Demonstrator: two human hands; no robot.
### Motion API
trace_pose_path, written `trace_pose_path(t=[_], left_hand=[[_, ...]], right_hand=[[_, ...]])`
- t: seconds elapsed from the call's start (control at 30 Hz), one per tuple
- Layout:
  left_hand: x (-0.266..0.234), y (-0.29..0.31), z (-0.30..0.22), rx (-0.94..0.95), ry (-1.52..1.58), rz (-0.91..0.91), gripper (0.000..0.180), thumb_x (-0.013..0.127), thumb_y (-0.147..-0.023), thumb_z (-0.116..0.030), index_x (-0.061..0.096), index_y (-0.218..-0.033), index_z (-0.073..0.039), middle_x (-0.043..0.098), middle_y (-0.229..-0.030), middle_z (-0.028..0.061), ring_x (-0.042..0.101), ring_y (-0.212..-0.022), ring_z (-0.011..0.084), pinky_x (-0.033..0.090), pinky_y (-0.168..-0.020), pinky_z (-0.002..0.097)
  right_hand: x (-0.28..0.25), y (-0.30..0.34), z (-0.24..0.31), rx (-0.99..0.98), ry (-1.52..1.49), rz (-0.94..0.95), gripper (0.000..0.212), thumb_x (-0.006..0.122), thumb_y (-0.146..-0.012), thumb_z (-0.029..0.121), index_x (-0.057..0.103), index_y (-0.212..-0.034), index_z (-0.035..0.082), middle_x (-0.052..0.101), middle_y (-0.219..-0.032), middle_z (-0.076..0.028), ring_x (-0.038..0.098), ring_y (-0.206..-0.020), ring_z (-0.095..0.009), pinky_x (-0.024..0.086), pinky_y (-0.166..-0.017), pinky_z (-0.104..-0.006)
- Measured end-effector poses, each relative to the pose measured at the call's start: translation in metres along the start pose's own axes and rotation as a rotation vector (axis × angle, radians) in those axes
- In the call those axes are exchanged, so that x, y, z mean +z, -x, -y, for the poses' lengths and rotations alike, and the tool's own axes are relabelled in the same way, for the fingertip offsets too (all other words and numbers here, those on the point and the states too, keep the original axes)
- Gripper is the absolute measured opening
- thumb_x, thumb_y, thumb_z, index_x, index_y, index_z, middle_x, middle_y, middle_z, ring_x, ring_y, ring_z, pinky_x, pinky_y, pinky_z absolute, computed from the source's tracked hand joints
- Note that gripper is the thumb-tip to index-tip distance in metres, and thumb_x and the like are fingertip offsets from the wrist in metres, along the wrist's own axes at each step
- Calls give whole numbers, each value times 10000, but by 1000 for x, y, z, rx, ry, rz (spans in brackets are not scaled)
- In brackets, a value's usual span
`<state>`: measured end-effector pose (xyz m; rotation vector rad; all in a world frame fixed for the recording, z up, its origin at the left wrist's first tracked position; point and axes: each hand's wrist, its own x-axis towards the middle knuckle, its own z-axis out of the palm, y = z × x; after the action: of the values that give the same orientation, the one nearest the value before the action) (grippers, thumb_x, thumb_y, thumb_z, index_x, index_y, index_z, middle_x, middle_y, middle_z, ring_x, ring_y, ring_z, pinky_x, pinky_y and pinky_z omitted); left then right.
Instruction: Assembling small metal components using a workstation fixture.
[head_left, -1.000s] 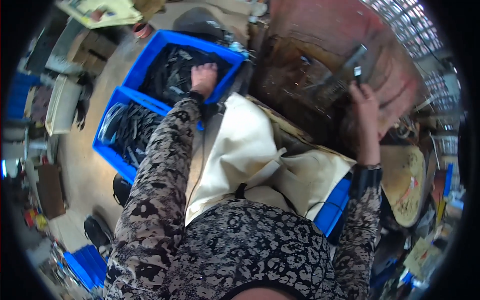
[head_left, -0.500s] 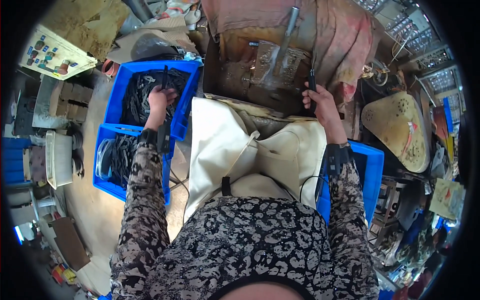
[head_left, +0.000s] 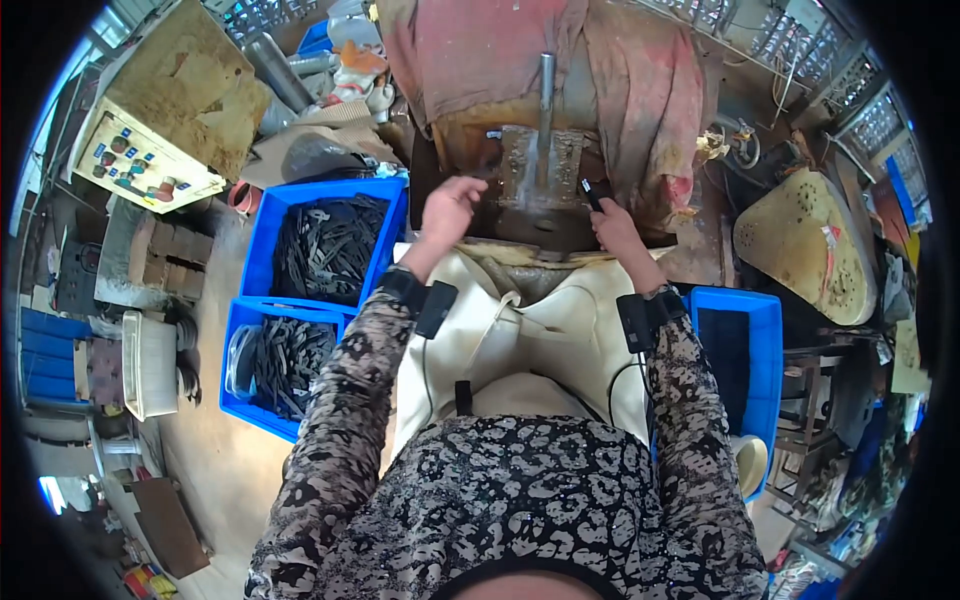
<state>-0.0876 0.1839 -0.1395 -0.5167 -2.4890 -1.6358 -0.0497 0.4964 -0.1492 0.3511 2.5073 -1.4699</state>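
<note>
The right hand (head_left: 618, 232) pinches a slim black piece (head_left: 592, 197) between thumb and fingers; its bright tip projects past the fingertips, over the brown basin (head_left: 570, 231) toward the near right corner. The left hand's (head_left: 452, 212) fingers curl above the near left corner; whether they grip anything, I cannot tell. Black strips (head_left: 330, 248) fill a blue crate (head_left: 389, 232) beside the basin's left edge.

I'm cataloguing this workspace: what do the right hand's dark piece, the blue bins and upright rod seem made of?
Dark piece: perhaps metal, bright-tipped; too small to be sure.
Blue bins: probably smooth plastic, evenly coloured.
Upright rod: likely metal, grey and glinting.
</note>
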Motion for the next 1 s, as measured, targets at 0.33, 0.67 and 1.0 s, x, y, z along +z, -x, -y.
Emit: trace_pose_path(t=[0.33,0.67,1.0], left_hand=[[26,3,4,11,-611,-15,254,550,-793,-73,712,-974,-147,654,-974,93,632,-923,300,520,-790,400],[29,2,-2,-195,-687,6,275,528,-795,-89,716,-977,-173,642,-1053,101,618,-1004,296,508,-842,401],[29,3,-12,-274,-734,53,246,523,-814,-115,711,-970,-152,635,-1091,111,612,-1034,301,503,-866,396]], right_hand=[[11,-12,-16,-174,353,-411,294,527,-890,280,579,-963,-1,625,-875,-277,593,-880,-456,457,-774,-524],[14,10,8,-99,409,-436,251,530,-868,240,590,-983,25,656,-933,-249,624,-924,-422,490,-809,-518],[20,17,17,-77,525,-457,244,559,-868,255,606,-975,41,669,-922,-222,642,-912,-394,511,-792,-500]])
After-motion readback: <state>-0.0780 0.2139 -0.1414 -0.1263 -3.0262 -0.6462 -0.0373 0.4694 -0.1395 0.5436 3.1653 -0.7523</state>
